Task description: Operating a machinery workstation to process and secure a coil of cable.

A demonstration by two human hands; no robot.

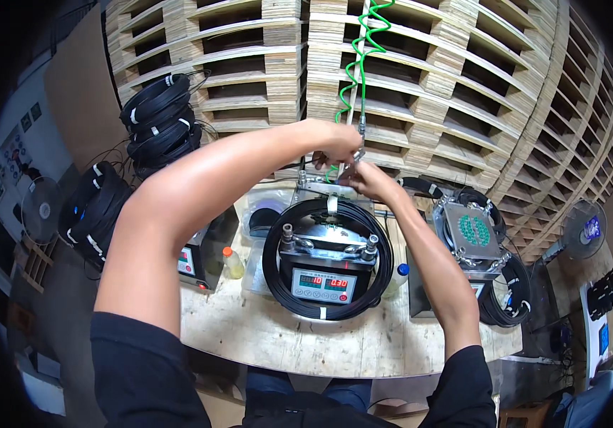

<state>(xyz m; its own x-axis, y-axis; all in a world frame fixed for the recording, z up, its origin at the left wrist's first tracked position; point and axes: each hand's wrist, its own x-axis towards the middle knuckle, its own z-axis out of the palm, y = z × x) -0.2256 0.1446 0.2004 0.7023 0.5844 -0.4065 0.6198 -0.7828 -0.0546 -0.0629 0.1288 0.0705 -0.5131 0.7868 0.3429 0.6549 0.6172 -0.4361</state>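
Observation:
My left hand (338, 145) reaches over the far side of the table, its fingers bent and closed beside a thin black cable (294, 165). What lies inside those fingers is hidden. Just below it, my right hand (372, 180) is closed around a grey metal air tool (350, 171) on the end of the green coiled air hose (353, 68). Nearer me, a coil of black cable (272, 278) rings a tester (323, 285) with a lit red-and-green display. White ties bind the coil. Two metal posts and clamps stand on the tester's top.
At left are stacked black cable coils (160, 118) and an orange-capped bottle (233, 264). A blue-capped bottle (397, 278) stands right of the tester. Further right sits another machine with a green-patterned plate (474, 230). Stacked wooden pallets (420, 85) rise behind the table (249, 335).

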